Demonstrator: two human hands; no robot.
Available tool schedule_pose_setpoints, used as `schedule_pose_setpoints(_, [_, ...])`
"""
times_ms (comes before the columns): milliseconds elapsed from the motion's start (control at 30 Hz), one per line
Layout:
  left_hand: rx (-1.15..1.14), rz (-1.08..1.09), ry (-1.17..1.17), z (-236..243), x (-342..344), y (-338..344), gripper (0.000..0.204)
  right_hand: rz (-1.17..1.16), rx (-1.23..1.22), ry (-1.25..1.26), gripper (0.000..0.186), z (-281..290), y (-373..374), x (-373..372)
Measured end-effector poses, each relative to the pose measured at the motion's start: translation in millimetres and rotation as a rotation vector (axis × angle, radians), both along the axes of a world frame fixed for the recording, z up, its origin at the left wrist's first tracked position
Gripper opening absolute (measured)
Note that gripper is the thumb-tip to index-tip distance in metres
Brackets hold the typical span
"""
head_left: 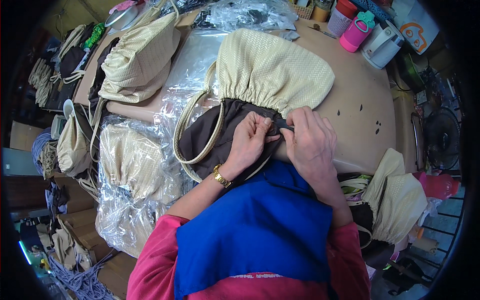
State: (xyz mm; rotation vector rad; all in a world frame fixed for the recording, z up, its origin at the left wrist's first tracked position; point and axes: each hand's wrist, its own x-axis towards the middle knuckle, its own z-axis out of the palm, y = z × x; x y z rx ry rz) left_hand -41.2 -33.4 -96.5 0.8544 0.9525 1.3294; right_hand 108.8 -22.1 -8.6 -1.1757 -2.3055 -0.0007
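A cream woven handbag lies on the tan surface, its gathered body pointing away from the person and its dark brown lining turned out toward them at the near edge. Its two cream handles loop over the lining to the left.

The left hand is closed, fingertips pinching the brown lining right at the gathered seam; a gold wristwatch sits on that wrist. The right hand is just beside it, fingers curled and pinching a small dark piece at the same seam, thumb touching the left hand's fingers. Both hands rest on the bag's opening edge.

Below the hands, a blue cloth covers the person's front, over pink sleeves.

Clear plastic wrap lies under and left of the bag. A second cream bag sits at the far left of the surface, and more bags wrapped in plastic are stacked left of the person. Another cream bag hangs off the right near edge. At the far right of the surface stand a pink bottle with a teal lid, a white container beside it, and a small lilac basket. A black fan stands off to the right.
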Motion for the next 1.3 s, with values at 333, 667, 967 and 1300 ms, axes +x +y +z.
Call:
schedule_pose_setpoints(333, [0.044, -0.014, 0.087, -1, 0, -3, 0.020, -0.015, -0.038, 0.003, 0.031, -2, 0, -1])
schedule_pose_setpoints(667, [-0.037, -0.044, -0.127, -2, -3, -3, 0.021, -0.034, -0.048, 0.125, 0.036, -2, -6, 7])
schedule_pose_setpoints(967, [0.053, -0.046, -0.001, 1, -3, -4, 0.020, -0.022, -0.044, 0.095, 0.029, -8, -6, 3])
schedule_pose_setpoints(1300, [-0.051, -0.085, -0.234, -17, -1, 5, 0.021, -0.164, -0.737, 0.366, 0.073, -74, 75, 30])
